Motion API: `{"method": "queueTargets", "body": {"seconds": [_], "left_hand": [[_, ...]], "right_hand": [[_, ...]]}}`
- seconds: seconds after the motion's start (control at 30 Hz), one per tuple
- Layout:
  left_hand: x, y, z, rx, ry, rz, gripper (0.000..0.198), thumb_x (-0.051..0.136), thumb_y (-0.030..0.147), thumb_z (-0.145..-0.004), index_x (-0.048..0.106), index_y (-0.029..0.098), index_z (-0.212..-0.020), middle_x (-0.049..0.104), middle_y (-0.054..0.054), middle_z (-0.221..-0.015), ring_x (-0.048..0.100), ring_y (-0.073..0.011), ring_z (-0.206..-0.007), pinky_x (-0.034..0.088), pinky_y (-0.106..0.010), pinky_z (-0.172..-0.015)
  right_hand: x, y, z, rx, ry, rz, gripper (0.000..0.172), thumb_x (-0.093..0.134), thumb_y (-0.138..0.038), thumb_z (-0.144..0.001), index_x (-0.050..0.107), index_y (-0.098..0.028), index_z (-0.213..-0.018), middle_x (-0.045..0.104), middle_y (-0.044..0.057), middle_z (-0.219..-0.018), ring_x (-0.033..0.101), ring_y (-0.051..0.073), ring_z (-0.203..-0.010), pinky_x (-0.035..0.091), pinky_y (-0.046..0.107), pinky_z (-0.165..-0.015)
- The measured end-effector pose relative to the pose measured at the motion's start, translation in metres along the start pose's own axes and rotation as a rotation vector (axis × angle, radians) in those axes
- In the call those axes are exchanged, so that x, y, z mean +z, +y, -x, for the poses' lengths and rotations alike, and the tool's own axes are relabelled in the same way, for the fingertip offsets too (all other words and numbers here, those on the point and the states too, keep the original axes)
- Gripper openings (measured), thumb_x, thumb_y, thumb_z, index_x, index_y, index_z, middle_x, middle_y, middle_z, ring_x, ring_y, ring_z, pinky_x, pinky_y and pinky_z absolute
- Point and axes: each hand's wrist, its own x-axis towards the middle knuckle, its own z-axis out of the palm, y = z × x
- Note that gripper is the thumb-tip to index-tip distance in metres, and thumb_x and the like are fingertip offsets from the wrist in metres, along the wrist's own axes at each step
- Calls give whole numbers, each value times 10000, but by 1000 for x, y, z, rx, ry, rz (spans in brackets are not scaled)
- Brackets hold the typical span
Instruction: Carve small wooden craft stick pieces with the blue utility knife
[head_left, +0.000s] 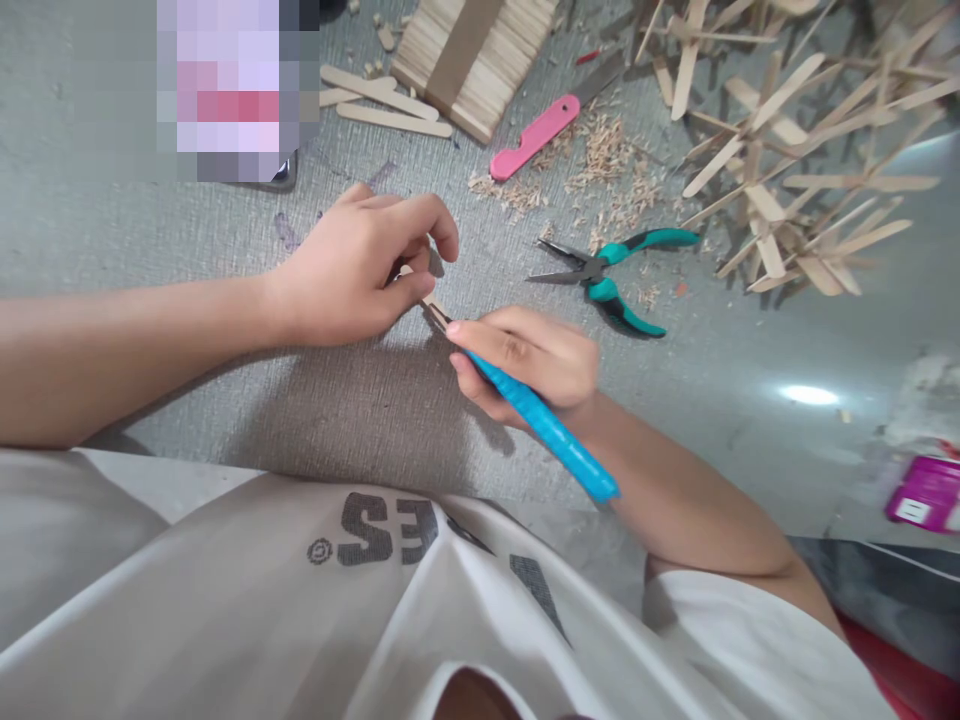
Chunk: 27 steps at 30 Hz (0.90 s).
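Observation:
My left hand (360, 268) is closed in a pinch on a small wooden stick piece (429, 301), held just above the grey floor. My right hand (529, 362) is wrapped round a blue-handled craft knife (551, 430). The knife's tip meets the stick piece between the two hands. Most of the stick is hidden by my left fingers.
Teal-handled pliers (611, 275) lie to the right of my hands. Beyond them are a pink folding knife (534, 137), wood shavings (600, 165), a stacked panel of flat sticks (472, 55), loose sticks (390, 105) and a stick framework (795, 160). A magenta box (928, 492) sits at the far right.

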Motion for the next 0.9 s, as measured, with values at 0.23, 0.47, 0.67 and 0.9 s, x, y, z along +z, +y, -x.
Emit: {"method": "queueTargets", "body": {"seconds": [0.23, 0.47, 0.67, 0.9], "left_hand": [[0, 1, -2, -32, -28, -15, 268, 589, 329, -1013, 742, 317, -1233, 734, 3, -838, 755, -206, -1001, 543, -488, -1307], [-1, 4, -3, -53, -32, -11, 275, 587, 330, -994, 750, 319, -1216, 701, 7, -822, 701, -183, -927, 525, -506, -1290], [0, 3, -3, -56, -37, -10, 261, 590, 341, -1004, 767, 323, -1196, 673, 4, -795, 710, -189, -967, 526, -501, -1260], [1, 1, -3, -33, -27, 12, 198, 634, 358, -1059, 785, 312, -1177, 694, 13, -806, 724, -173, -1020, 542, -493, -1269]], "right_hand": [[-2, -2, 0, 48, -143, -63, 136, 765, -263, -1177, 891, -285, -1223, 819, -44, -896, 662, 67, -794, 552, 236, -815], [-2, 1, 1, 226, -209, -216, 214, 726, -381, -1209, 909, -283, -1157, 838, -13, -924, 699, 86, -826, 594, 246, -837], [0, -6, -4, 415, -225, -369, 466, 685, -509, -1237, 784, -203, -899, 793, -22, -780, 716, 55, -709, 636, 195, -787], [-4, 2, -6, 353, -217, -415, 339, 718, -460, -1216, 869, -221, -1028, 866, 19, -926, 752, 67, -833, 651, 206, -853]]}}
